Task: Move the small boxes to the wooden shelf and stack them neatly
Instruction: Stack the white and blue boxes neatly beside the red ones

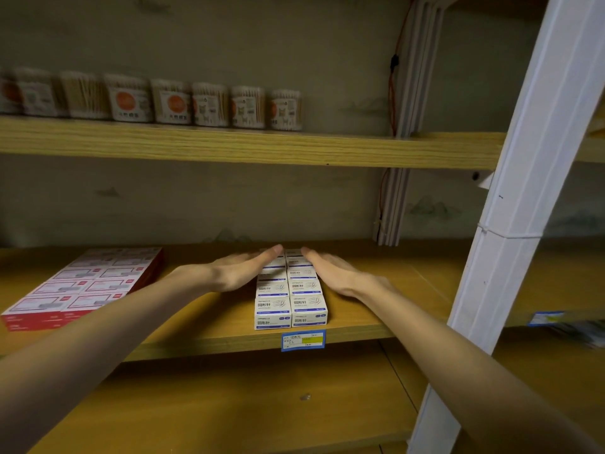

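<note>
Now flat left hand (242,270) and right hand (330,271), fingers straight, flanking small boxes (290,290) near the wooden shelf (229,335) edge.

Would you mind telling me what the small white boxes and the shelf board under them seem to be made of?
Small white boxes: probably printed cardboard, matte, with crisp folded edges and blue text. Shelf board: apparently wood or wood-look board, yellowish, smooth, grain lines showing.

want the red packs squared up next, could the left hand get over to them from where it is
Probably yes. The left hand lies flat against the white boxes, holding nothing, and the red packs sit on the same wooden shelf to its left. Only bare board shows between them, so a sideways move looks unobstructed.
</note>
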The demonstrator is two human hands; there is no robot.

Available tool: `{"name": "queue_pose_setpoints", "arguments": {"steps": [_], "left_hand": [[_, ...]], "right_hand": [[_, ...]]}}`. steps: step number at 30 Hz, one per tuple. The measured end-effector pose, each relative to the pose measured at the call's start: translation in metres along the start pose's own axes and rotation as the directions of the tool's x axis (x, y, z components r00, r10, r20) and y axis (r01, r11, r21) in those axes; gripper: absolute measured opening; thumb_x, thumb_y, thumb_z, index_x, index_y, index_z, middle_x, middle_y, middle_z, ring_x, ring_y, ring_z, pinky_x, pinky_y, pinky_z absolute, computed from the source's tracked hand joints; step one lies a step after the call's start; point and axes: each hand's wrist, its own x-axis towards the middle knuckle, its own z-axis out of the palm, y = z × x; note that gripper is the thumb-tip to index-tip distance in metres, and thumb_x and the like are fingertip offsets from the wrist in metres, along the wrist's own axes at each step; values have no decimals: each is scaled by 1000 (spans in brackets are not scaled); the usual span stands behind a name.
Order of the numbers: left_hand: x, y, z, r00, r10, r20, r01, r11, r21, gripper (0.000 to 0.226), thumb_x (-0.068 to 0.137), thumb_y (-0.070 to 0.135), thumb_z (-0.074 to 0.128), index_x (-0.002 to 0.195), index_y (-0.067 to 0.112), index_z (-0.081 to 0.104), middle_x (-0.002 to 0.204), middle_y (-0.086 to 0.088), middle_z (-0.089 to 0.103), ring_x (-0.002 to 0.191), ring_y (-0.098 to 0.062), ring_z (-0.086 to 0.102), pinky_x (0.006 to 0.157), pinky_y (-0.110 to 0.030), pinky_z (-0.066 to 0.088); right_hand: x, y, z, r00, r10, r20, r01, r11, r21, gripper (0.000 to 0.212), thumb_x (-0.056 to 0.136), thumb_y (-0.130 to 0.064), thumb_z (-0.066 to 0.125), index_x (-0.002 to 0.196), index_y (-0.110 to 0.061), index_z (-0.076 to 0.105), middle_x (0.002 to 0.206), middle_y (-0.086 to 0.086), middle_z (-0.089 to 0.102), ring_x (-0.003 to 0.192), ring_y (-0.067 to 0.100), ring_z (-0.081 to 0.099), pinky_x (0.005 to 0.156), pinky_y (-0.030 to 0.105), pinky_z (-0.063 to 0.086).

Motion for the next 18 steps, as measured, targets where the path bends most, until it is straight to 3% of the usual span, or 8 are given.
{"name": "queue_pose_setpoints", "arguments": {"steps": [2, 5, 10, 14, 18], "left_hand": [[-3, 4, 2, 1000, 5, -7, -4, 999, 38, 108, 68, 102, 3, 154, 44, 31, 161, 2, 37, 149, -28, 32, 121, -56, 21], [-9, 15, 7, 998, 28, -48, -19, 983, 184, 82, 88, 82, 3, 159, 42, 13, 168, 2, 18, 155, -28, 12, 122, -52, 12], [-7, 14, 9, 997, 66, -38, -52, 951, 304, 97, 79, 87, 1, 161, 36, 9, 169, 2, 13, 156, -26, 10, 122, -47, 15], [-2, 2, 10, 990, 117, -80, -101, 979, 179, 95, 84, 89, 16, 159, 32, 27, 167, -2, 24, 154, -25, 18, 122, -41, 15], [-8, 6, 7, 988, 140, -61, -133, 985, 111, 86, 90, 80, 26, 158, 27, 29, 166, -5, 26, 153, -26, 20, 121, -40, 16]], "right_hand": [[-3, -1, -1, 999, -40, 10, 40, 999, -19, 79, 97, -76, 10, 154, -30, 41, 157, 3, 43, 147, 27, 34, 121, 54, 20], [-10, -3, -1, 998, -69, 13, 70, 995, -77, 70, 103, -66, 11, 155, -28, 37, 160, 4, 39, 148, 26, 32, 122, 51, 20], [-7, 0, 1, 997, -75, 8, 75, 983, -169, 72, 102, -68, 13, 157, -28, 35, 163, 4, 34, 149, 26, 29, 121, 53, 22], [-2, -1, -1, 997, -68, 32, 73, 983, -167, 77, 96, -74, 14, 154, -30, 40, 158, 2, 41, 143, 25, 39, 117, 53, 31], [0, -1, -4, 998, -42, 38, 46, 991, -128, 78, 94, -76, 16, 151, -30, 44, 153, 3, 49, 136, 24, 46, 113, 50, 37]]}}
